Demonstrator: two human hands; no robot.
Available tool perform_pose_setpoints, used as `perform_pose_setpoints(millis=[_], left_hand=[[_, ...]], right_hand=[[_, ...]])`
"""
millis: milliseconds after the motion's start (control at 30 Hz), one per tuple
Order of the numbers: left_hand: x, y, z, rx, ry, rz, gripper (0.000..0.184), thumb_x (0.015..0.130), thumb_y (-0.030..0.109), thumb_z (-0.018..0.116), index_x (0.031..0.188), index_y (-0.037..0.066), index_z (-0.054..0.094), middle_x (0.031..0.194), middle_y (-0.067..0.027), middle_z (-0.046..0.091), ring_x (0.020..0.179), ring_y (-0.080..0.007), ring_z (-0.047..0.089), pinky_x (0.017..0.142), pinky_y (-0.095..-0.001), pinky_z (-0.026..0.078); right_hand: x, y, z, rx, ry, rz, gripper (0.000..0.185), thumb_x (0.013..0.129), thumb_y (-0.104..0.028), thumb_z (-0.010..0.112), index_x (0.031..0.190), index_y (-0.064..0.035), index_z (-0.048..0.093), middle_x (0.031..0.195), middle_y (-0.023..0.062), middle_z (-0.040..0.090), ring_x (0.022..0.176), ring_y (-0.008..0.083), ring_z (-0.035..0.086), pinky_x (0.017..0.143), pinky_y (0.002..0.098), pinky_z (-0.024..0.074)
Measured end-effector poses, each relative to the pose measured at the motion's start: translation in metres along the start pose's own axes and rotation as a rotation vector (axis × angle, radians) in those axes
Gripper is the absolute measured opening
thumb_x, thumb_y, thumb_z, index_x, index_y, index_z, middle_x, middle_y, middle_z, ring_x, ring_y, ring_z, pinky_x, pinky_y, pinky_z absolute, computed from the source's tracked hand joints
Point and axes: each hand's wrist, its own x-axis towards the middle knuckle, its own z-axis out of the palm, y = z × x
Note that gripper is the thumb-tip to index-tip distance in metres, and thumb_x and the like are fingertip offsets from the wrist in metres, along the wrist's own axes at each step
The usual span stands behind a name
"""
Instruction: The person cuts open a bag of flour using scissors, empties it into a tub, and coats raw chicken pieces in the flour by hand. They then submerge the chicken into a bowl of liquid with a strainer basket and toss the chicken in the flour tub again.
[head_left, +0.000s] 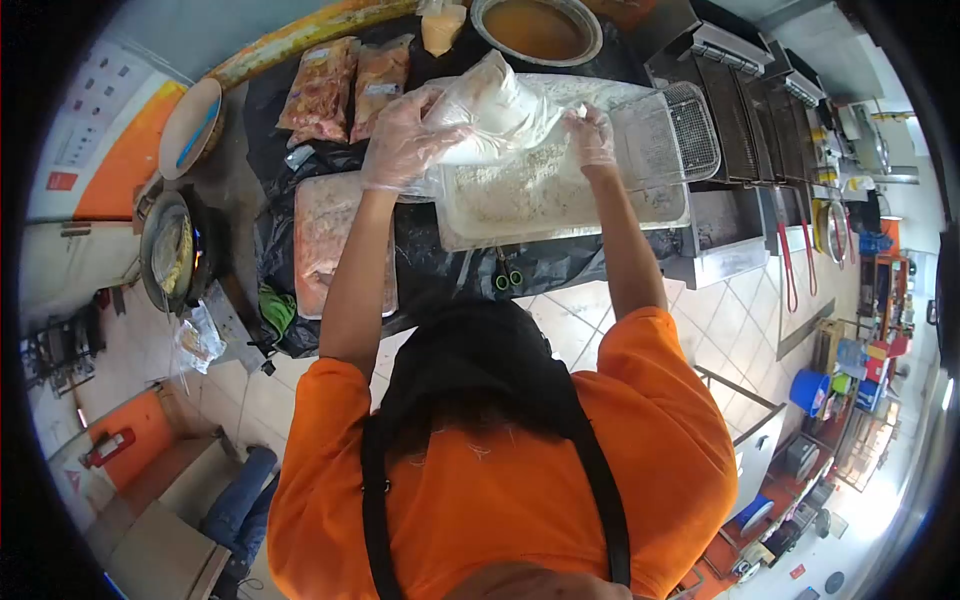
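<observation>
Powder bag (490,112): while its thin plastic is wrinkling, it is bulging over the rectangular tub (570,228).
Left hand (412,142): gripping its left side.
Right hand (592,137): pinching its tapering right end.

Plastic bag (495,112) and rectangular tub (585,232). The bag, thin, clear and crumpled, contains a white mass; it is suspended above the left and middle part of the tub, its body sagging in folds and its right end drawn to a narrow twist. The tub, pale and shallow-walled, rests upright, its long side running left to right. White powder (512,195) coats its floor unevenly, with small clumps.
</observation>
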Motion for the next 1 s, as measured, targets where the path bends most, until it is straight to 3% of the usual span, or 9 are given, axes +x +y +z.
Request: perform_pose_setpoints(millis=[33, 200, 267, 433, 567, 767, 833, 967, 1000], left_hand=[[0.006, 0.000, 0.009, -0.035, -0.024, -0.009, 0.043, 0.063, 0.028, 0.079, 0.094, 0.004, 0.062, 0.085, -0.0107, 0.064, 0.076, -0.0218, 0.061, 0.072, -0.0303, 0.048], [0.006, -0.048, 0.063, -0.718, 0.123, -0.482, 0.038, 0.072, 0.014, 0.073, 0.101, -0.002, 0.056, 0.095, -0.0021, 0.061, 0.085, -0.0148, 0.058, 0.076, -0.0260, 0.046], [-0.009, -0.048, 0.077, -0.785, 0.209, -0.500, 0.039, 0.078, 0.015, 0.066, 0.109, -0.003, 0.052, 0.102, -0.0061, 0.059, 0.091, -0.0169, 0.058, 0.080, -0.0273, 0.047], [-0.015, -0.052, 0.113, -1.725, 0.666, -0.297, 0.070, 0.078, 0.045, 0.063, 0.132, 0.008, 0.038, 0.131, -0.0102, 0.044, 0.118, -0.0248, 0.044, 0.100, -0.0390, 0.037], [0.001, -0.020, 0.135, -2.016, 0.451, -0.094, 0.092, 0.062, 0.061, 0.067, 0.134, 0.014, 0.037, 0.137, -0.0072, 0.037, 0.121, -0.0278, 0.040, 0.103, -0.0462, 0.032], [0.010, -0.016, 0.163, -1.513, 0.538, -0.255, 0.078, 0.077, 0.055, 0.058, 0.136, 0.013, 0.029, 0.138, -0.0076, 0.035, 0.124, -0.0281, 0.038, 0.104, -0.0455, 0.032], [0.010, -0.019, 0.152, -1.597, 0.610, -0.402, 0.067, 0.083, 0.043, 0.057, 0.135, 0.010, 0.030, 0.134, -0.0086, 0.039, 0.122, -0.0288, 0.040, 0.103, -0.0452, 0.034], [0.004, -0.033, 0.118, -1.295, 0.558, -0.421, 0.056, 0.081, 0.022, 0.061, 0.128, 0.003, 0.038, 0.122, -0.0117, 0.048, 0.116, -0.0276, 0.046, 0.099, -0.0419, 0.038], [0.003, -0.039, 0.106, -1.221, 0.450, -0.511, 0.052, 0.079, 0.017, 0.062, 0.125, 0.000, 0.042, 0.118, -0.0117, 0.051, 0.110, -0.0263, 0.050, 0.097, -0.0410, 0.040]], right_hand=[[-0.003, 0.011, 0.001, 0.564, 0.045, 0.131, 0.035, 0.082, -0.019, 0.063, 0.109, 0.0017, 0.056, 0.080, 0.0048, 0.060, 0.070, 0.0099, 0.052, 0.063, 0.0251, 0.0430], [0.011, -0.055, 0.002, 0.740, 0.138, 0.188, 0.028, 0.086, -0.013, 0.055, 0.112, -0.0033, 0.053, 0.088, 0.0043, 0.060, 0.073, 0.0111, 0.055, 0.064, 0.0227, 0.0446], [0.027, -0.075, -0.005, -0.463, 0.089, -0.240, 0.023, 0.087, -0.014, 0.052, 0.108, -0.0045, 0.054, 0.085, 0.0045, 0.060, 0.076, 0.0143, 0.056, 0.065, 0.0250, 0.0453], [0.042, -0.096, 0.021, 0.130, -0.130, -0.050, 0.018, 0.087, -0.016, 0.054, 0.100, -0.0041, 0.055, 0.083, 0.0039, 0.060, 0.075, 0.0136, 0.055, 0.065, 0.0266, 0.0449], [0.034, -0.128, 0.029, 0.571, -0.163, 0.046, 0.023, 0.088, -0.024, 0.055, 0.100, -0.0041, 0.054, 0.082, 0.0078, 0.059, 0.075, 0.0150, 0.055, 0.067, 0.0279, 0.0446], [0.030, -0.128, 0.031, -0.346, -0.026, -0.186, 0.029, 0.085, -0.027, 0.060, 0.100, -0.0031, 0.054, 0.075, 0.0048, 0.056, 0.068, 0.0129, 0.050, 0.065, 0.0283, 0.0436], [0.019, -0.146, 0.007, 0.291, -0.207, -0.017, 0.030, 0.084, -0.026, 0.062, 0.101, -0.0027, 0.056, 0.079, 0.0076, 0.060, 0.069, 0.0145, 0.053, 0.065, 0.0291, 0.0446], [0.026, -0.121, -0.038, -0.458, -0.190, -0.292, 0.029, 0.081, -0.027, 0.065, 0.098, -0.0042, 0.062, 0.090, 0.0123, 0.064, 0.073, 0.0184, 0.058, 0.067, 0.0303, 0.0459], [0.020, -0.133, -0.043, -0.415, -0.283, -0.050, 0.031, 0.079, -0.030, 0.067, 0.094, -0.0031, 0.064, 0.086, 0.0128, 0.064, 0.077, 0.0209, 0.061, 0.069, 0.0316, 0.0465]])
